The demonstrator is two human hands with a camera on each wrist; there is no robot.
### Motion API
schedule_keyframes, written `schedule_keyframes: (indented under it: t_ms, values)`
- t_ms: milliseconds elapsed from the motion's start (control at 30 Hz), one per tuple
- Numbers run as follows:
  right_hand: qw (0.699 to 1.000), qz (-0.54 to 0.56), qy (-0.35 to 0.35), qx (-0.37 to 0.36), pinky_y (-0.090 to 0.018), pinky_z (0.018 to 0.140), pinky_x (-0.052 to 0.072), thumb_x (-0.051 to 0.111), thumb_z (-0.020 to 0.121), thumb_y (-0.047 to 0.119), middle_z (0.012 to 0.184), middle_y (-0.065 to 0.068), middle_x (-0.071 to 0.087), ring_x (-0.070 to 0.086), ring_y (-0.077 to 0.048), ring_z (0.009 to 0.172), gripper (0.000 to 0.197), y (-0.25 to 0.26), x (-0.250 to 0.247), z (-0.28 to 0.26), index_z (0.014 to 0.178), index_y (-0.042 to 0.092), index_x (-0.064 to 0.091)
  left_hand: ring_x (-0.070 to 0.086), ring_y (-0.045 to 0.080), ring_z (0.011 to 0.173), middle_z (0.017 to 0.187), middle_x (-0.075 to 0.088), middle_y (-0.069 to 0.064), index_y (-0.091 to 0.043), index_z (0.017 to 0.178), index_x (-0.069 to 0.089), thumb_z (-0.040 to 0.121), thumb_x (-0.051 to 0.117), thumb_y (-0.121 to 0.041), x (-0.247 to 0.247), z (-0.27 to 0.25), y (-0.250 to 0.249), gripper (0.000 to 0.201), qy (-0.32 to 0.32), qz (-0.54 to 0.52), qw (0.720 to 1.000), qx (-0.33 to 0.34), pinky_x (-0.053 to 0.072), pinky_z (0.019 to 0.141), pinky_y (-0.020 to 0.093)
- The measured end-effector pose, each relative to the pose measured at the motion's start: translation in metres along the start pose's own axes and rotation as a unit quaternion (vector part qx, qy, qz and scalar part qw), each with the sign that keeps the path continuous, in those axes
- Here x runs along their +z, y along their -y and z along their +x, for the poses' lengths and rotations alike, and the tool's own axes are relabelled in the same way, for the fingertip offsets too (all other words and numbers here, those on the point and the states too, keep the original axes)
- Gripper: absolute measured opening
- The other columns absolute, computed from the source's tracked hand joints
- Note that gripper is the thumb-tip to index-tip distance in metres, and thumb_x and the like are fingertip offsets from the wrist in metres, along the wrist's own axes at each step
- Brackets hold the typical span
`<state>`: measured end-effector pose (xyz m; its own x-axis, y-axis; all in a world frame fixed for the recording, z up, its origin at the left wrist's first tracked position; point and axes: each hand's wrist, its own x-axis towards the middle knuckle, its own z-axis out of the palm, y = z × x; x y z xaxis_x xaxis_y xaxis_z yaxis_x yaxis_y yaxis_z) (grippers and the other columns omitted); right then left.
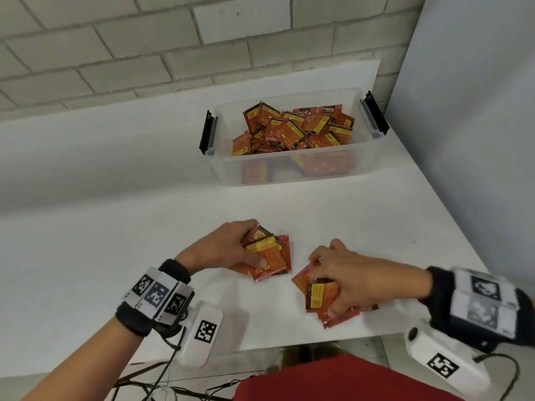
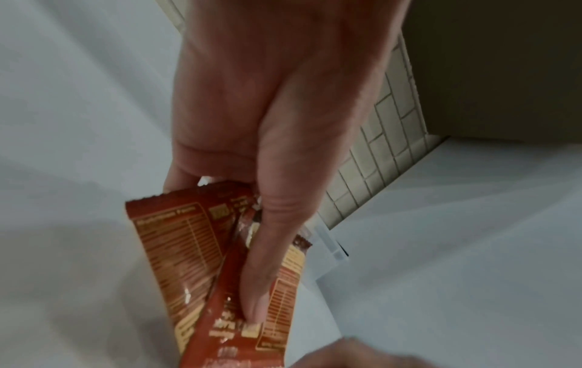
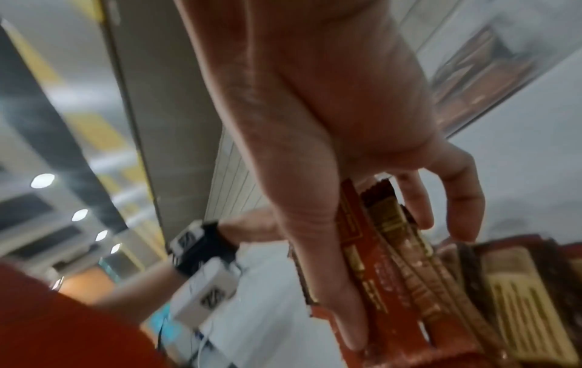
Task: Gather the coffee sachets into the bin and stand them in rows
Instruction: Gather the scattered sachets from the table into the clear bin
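Red and yellow coffee sachets lie in two small piles on the white table (image 1: 115, 198). My left hand (image 1: 231, 250) grips a bunch of sachets (image 1: 269, 256), thumb across the top one; in the left wrist view the thumb (image 2: 267, 261) presses on those sachets (image 2: 189, 261). My right hand (image 1: 344, 279) curls round a second bunch of sachets (image 1: 318, 295) near the table's front edge; in the right wrist view its fingers (image 3: 318, 249) clamp the sachets (image 3: 393, 286). The clear plastic bin (image 1: 289, 169) stands at the back right with several sachets (image 1: 295, 128) heaped loosely inside.
The bin has black latches (image 1: 207, 134) on both ends. A brick wall (image 1: 144, 53) runs behind the table and a grey panel (image 1: 477, 111) closes off the right side. Cables (image 1: 162, 383) hang below the table's front edge by my red shirt (image 1: 347, 380).
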<state>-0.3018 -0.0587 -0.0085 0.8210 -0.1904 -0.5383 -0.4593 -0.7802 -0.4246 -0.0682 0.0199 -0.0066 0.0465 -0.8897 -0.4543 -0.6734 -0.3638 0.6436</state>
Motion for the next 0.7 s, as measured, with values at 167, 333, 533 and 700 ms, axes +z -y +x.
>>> schedule_keyframes:
  t_ms: [167,333,533,700]
  values:
    - [1.000,-0.013,-0.001,0.014,-0.034,0.093,0.041,0.073,0.081,0.028,0.125,-0.003,0.035,0.034,-0.018,0.113,0.051,-0.001,-0.003,0.015,0.127,0.021,0.052,0.068,0.015,0.088,0.097,0.070,-0.002,-0.020,0.095,0.059,0.077,0.080,-0.029,-0.032,0.008,-0.017,0.028,-0.044,-0.042,0.998,0.009,0.055,0.075,0.030]
    - [1.000,0.011,0.011,0.007,-0.029,0.076,0.040,0.075,0.078,0.031,0.098,0.004,0.051,0.044,-0.014,0.097,0.031,-0.014,-0.019,0.025,0.101,0.020,0.057,0.069,0.005,0.082,0.093,0.072,-0.007,-0.019,0.105,0.060,0.078,0.077,-0.025,-0.072,0.019,-0.044,0.033,-0.077,-0.101,0.991,0.043,0.052,0.069,0.017]
    - [0.961,0.274,-0.029,-0.025,-0.017,0.072,0.051,0.077,0.078,0.017,0.091,0.009,0.073,0.069,-0.007,0.085,0.025,-0.033,-0.090,0.017,0.096,0.028,0.064,0.069,0.008,0.082,0.093,0.071,-0.003,-0.015,0.106,0.061,0.080,0.075,-0.016,-0.115,0.051,-0.071,0.030,-0.138,-0.166,0.975,0.059,0.052,0.065,0.016]
    - [0.914,0.366,-0.175,-0.019,-0.023,0.077,0.055,0.077,0.076,0.019,0.100,0.003,0.073,0.071,-0.012,0.090,0.039,-0.054,-0.167,0.015,0.112,0.019,0.063,0.071,0.018,0.090,0.099,0.072,0.004,-0.014,0.099,0.063,0.084,0.073,-0.014,-0.145,0.088,-0.088,0.018,-0.179,-0.174,0.967,0.044,0.057,0.081,0.031]
